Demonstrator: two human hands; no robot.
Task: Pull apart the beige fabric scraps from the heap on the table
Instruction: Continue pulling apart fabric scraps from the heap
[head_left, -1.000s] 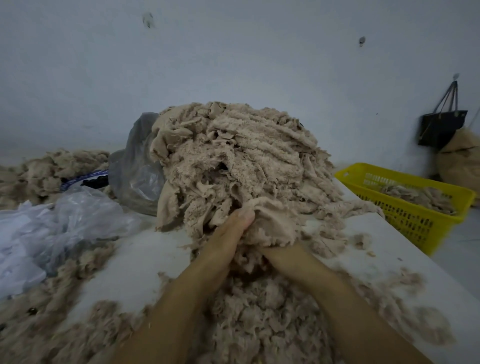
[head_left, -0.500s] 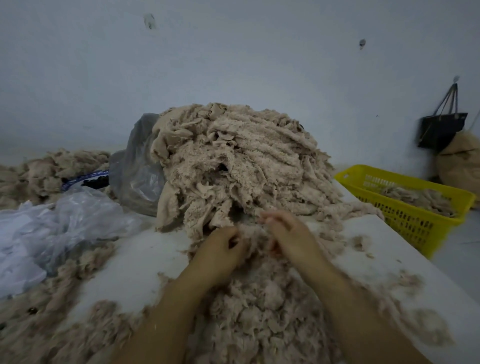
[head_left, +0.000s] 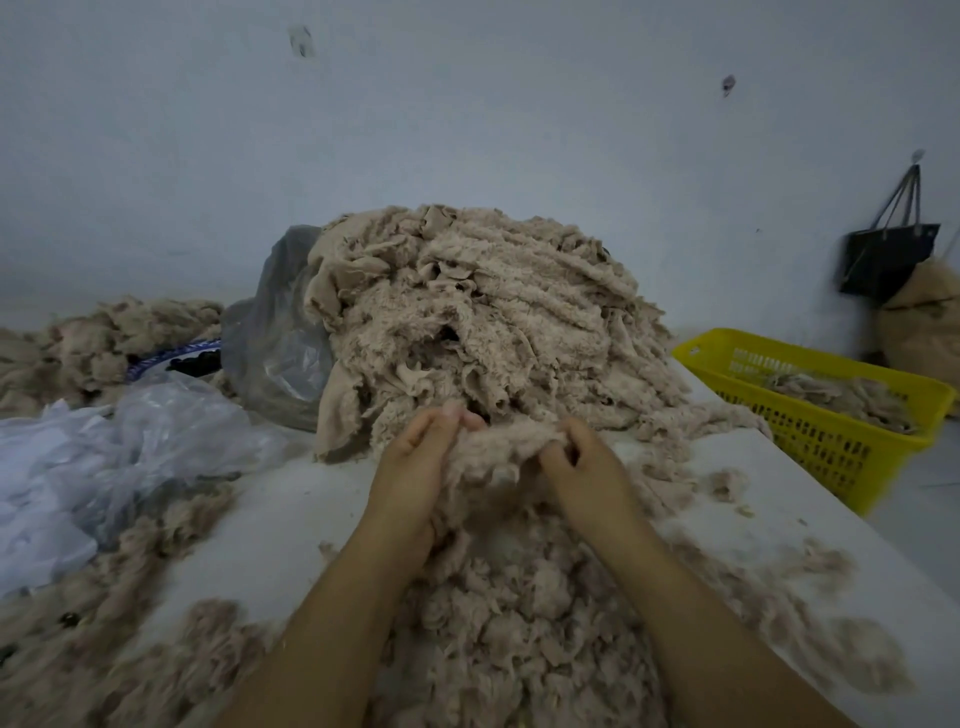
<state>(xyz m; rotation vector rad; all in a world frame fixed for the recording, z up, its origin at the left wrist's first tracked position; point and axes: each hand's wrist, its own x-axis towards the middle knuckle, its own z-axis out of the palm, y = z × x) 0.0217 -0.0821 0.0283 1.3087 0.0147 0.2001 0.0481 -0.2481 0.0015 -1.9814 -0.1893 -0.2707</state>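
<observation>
Now left hand (head_left: 415, 470), right hand (head_left: 589, 465) pinch scrap (head_left: 506, 449) (beige); heap (head_left: 483, 312) behind.

dim pale grey wall (head_left: 519, 114), marked in spots, with a black bag (head_left: 883, 254) hanging at right.

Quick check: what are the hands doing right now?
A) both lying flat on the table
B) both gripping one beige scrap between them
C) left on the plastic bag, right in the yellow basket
B: the left hand and right hand each grip an end of the same beige scrap, in front of the heap.
</observation>
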